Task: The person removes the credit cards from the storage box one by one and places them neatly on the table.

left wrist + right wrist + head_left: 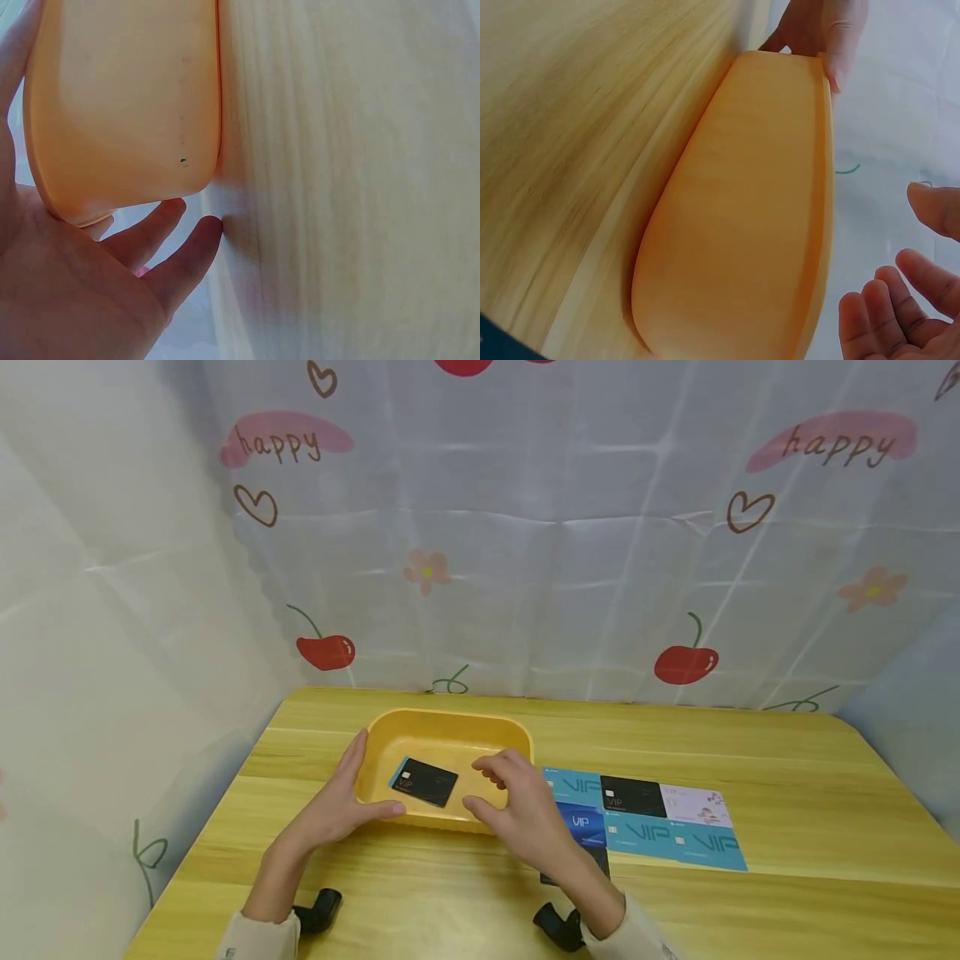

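Observation:
A yellow plastic tub (442, 720) stands on the wooden table. Inside it a black VIP card (425, 782) lies over a blue card (398, 771), whose edge peeks out. My left hand (330, 806) holds the tub's left end, thumb along the front rim and fingers against the side wall; in the left wrist view those fingers (184, 259) spread around the tub's end. Over the tub's right part hovers my right hand (525, 806), thumb and fingers apart and nothing between them. The right wrist view shows its fingertips (877, 300) beyond the rim.
To the right of the tub several cards lie in rows: blue VIP cards (637, 835), a black one (633, 796), a pale floral one (697, 805) and a dark one (597, 862) partly behind my right forearm. A printed curtain (525, 593) hangs along the table's back edge.

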`<action>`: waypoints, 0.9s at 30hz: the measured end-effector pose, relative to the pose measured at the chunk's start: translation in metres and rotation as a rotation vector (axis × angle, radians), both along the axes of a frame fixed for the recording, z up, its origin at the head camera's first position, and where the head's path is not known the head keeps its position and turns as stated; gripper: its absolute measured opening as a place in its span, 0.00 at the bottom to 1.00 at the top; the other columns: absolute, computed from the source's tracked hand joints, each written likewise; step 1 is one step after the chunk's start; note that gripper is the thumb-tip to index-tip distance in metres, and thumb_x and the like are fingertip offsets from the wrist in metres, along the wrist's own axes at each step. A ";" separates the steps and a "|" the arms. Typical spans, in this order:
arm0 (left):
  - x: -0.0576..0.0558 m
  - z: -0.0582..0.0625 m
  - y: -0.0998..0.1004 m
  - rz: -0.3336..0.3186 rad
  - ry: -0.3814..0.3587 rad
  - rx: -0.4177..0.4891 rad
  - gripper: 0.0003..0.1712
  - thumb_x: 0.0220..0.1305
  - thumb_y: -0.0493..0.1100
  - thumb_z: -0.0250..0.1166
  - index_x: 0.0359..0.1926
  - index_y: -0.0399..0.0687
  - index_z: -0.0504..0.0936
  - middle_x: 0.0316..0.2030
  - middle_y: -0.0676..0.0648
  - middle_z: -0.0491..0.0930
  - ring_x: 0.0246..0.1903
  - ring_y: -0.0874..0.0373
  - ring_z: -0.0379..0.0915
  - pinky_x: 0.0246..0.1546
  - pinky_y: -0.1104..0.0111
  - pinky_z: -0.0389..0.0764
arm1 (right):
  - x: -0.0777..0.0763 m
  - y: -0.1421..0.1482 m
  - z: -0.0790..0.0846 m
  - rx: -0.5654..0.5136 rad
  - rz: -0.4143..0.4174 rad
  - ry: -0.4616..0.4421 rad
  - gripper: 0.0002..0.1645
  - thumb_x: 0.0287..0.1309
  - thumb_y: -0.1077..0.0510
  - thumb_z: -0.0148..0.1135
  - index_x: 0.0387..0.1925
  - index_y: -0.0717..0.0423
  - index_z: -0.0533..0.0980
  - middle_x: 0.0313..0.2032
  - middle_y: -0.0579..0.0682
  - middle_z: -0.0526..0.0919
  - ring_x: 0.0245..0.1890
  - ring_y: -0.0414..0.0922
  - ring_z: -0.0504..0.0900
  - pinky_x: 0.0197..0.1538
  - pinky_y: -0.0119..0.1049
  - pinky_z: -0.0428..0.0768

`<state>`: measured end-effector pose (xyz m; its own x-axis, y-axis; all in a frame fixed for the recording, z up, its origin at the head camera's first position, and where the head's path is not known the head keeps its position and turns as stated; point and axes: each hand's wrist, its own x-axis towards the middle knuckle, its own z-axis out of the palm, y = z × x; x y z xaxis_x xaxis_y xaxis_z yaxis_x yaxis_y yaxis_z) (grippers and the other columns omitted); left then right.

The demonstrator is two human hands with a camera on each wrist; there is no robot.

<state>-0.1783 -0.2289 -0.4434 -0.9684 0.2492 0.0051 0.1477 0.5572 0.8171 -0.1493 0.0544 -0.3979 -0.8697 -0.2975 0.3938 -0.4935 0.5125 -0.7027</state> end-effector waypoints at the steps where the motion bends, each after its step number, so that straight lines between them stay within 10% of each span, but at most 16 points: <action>1: 0.000 0.000 0.000 0.002 0.000 -0.001 0.71 0.54 0.56 0.75 0.78 0.43 0.30 0.77 0.40 0.29 0.74 0.39 0.28 0.66 0.35 0.43 | -0.001 -0.002 0.000 0.006 0.003 -0.004 0.21 0.53 0.59 0.74 0.50 0.57 0.80 0.42 0.46 0.78 0.41 0.41 0.75 0.41 0.40 0.78; 27: 0.001 -0.001 0.000 0.003 -0.001 0.002 0.70 0.55 0.56 0.74 0.78 0.44 0.30 0.77 0.40 0.29 0.74 0.37 0.29 0.66 0.35 0.45 | -0.028 -0.036 -0.011 0.133 0.085 -0.061 0.26 0.58 0.53 0.71 0.55 0.60 0.78 0.48 0.53 0.77 0.44 0.51 0.76 0.46 0.44 0.77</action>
